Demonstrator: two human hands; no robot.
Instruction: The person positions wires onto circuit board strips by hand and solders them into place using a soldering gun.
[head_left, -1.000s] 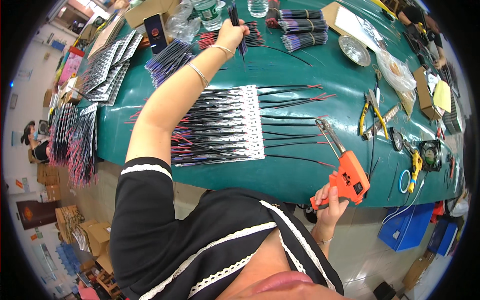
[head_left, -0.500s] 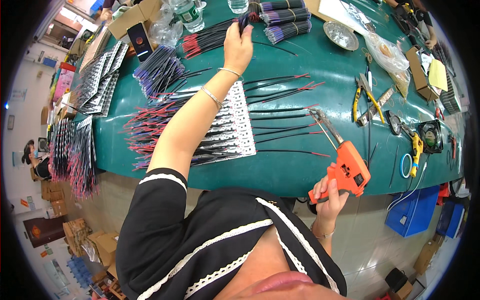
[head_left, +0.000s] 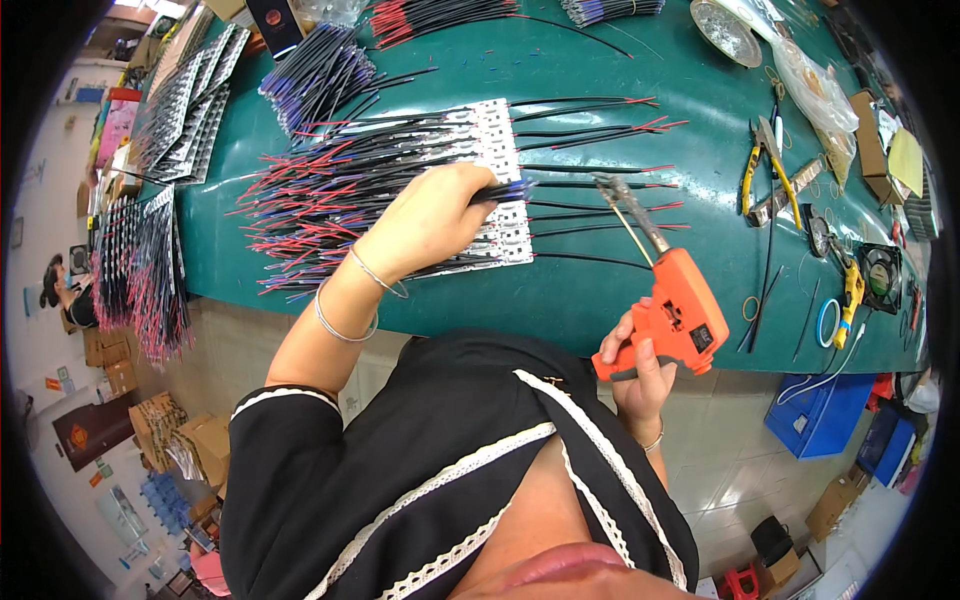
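Observation:
My left hand (head_left: 430, 220) is over the white circuit board panel (head_left: 513, 245), fingers closed on a small bundle of black wires (head_left: 510, 190) with bluish ends. How many it holds I cannot tell. Rows of black and red-tipped wires (head_left: 320, 200) lie across the panel and spread to its left. Other black wires (head_left: 570, 137) reach out past its right edge. In my right hand (head_left: 645, 385) is an orange soldering gun (head_left: 680, 310), gripped by the handle. Its metal tip points up and left, over the wires at the panel's right; whether it touches them is unclear.
Wire piles (head_left: 318, 75) lie at the far left, near stacked board panels (head_left: 195, 110). On the right are yellow-handled pliers (head_left: 775, 165), a metal dish (head_left: 727, 35), a plastic bag (head_left: 815, 90) and a small black fan (head_left: 880, 278). A blue bin (head_left: 825, 415) stands below the table edge.
My left hand has come back from the far wire bundles to the panel, with wires in its fingers. My right hand still holds the soldering gun. The view has shifted nearer.

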